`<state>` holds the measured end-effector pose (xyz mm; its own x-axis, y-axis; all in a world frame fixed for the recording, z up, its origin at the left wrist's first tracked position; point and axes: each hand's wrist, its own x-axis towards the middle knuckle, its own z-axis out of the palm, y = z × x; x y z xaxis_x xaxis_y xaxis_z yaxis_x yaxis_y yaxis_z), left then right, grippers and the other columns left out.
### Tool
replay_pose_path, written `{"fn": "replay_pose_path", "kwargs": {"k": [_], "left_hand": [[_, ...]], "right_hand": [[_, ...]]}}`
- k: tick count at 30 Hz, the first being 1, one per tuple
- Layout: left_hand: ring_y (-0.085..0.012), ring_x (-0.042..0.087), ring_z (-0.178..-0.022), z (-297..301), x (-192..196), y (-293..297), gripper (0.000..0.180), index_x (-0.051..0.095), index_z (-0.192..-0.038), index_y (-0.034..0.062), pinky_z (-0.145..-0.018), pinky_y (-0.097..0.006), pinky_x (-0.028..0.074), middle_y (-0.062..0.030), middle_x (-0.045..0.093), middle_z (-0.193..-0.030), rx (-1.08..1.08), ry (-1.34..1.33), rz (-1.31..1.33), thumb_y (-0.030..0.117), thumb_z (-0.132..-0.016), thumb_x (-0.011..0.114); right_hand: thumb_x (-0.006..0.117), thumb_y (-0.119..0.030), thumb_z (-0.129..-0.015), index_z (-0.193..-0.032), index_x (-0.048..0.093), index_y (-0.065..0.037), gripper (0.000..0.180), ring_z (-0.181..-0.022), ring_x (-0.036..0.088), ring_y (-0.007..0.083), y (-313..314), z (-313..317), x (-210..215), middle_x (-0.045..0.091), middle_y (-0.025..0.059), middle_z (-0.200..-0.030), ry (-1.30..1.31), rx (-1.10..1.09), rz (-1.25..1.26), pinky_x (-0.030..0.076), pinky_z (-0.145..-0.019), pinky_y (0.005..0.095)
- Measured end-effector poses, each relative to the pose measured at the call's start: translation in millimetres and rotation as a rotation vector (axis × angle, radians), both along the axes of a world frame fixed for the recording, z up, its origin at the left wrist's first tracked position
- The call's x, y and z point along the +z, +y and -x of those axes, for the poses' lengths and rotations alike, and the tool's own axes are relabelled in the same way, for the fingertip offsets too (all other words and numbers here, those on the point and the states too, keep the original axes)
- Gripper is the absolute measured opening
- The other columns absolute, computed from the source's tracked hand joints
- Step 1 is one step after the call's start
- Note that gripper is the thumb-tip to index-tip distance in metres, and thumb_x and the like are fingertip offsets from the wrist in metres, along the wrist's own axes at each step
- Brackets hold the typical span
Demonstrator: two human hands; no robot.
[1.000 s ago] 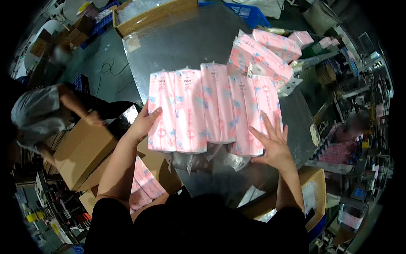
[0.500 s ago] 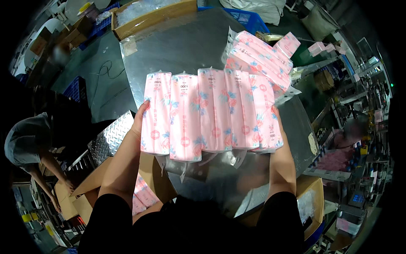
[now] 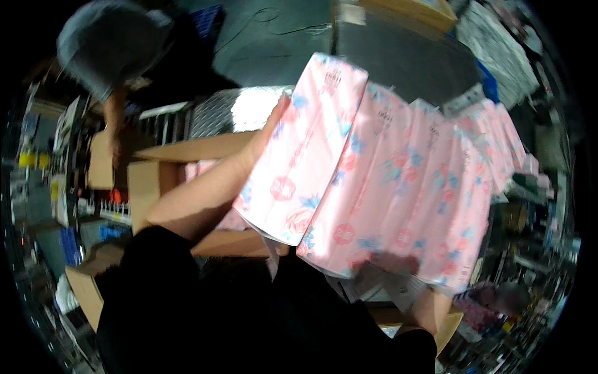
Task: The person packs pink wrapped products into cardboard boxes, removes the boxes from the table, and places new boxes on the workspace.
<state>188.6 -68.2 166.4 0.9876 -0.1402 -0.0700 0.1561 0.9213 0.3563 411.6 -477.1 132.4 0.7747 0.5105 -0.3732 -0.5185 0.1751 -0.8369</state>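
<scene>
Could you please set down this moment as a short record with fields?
Held: row of pink packs, flower-printed, side by side, lifted and tilted
Left hand: pressed against the row's left end
Right hand: hidden under the row's right end; only the forearm shows
Below left: open cardboard box with more pink packs inside
Behind: grey metal table
Nearby: another person bent over at upper left

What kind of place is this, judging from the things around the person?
Probably a packing or warehouse work area. Both hands lift a row of pink flowered plastic-wrapped packs over an open brown cardboard box, more such packs lie on a grey metal table, and another person works nearby.
</scene>
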Motion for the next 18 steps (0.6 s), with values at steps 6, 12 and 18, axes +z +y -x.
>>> {"fn": "replay_pose_path", "kwargs": {"k": [6,12,18], "left_hand": [[-0.0242,0.056,-0.118,160.8,85.7,116.2,0.07,0.047,-0.138,0.0082,-0.1,-0.038,0.045,-0.0105,0.054,-0.134,0.142,0.309,-0.36,0.062,-0.093,0.044],[-0.0257,0.057,-0.117,312.5,11.1,228.4,0.07,0.045,-0.14,0.0094,-0.101,-0.041,0.045,-0.0105,0.052,-0.137,0.162,0.65,-0.816,0.061,-0.094,0.044],[-0.0232,0.052,-0.123,303.8,39.9,246.7,0.065,0.035,-0.148,0.0137,-0.101,-0.043,0.044,-0.0083,0.046,-0.141,-0.417,0.858,-1.082,0.055,-0.097,0.042]], "right_hand": [[0.059,-0.041,-0.091,-0.131,0.05,-0.005,0.055,-0.105,0.059,0.0177,126.8,97.5,60.0,0.06,0.0091,-0.119,-0.103,0.414,0.252,0.049,-0.086,0.0311],[0.059,-0.043,-0.091,-0.128,0.053,-0.006,0.053,-0.102,0.06,0.0171,273.8,181.4,47.3,0.061,0.0078,-0.115,-0.116,0.818,0.397,0.049,-0.084,0.0317],[0.059,-0.049,-0.087,-0.116,0.064,-0.009,0.05,-0.093,0.063,0.0156,319.5,197.2,19.7,0.066,0.0035,-0.101,-0.136,1.055,0.92,0.051,-0.076,0.0327]]}}
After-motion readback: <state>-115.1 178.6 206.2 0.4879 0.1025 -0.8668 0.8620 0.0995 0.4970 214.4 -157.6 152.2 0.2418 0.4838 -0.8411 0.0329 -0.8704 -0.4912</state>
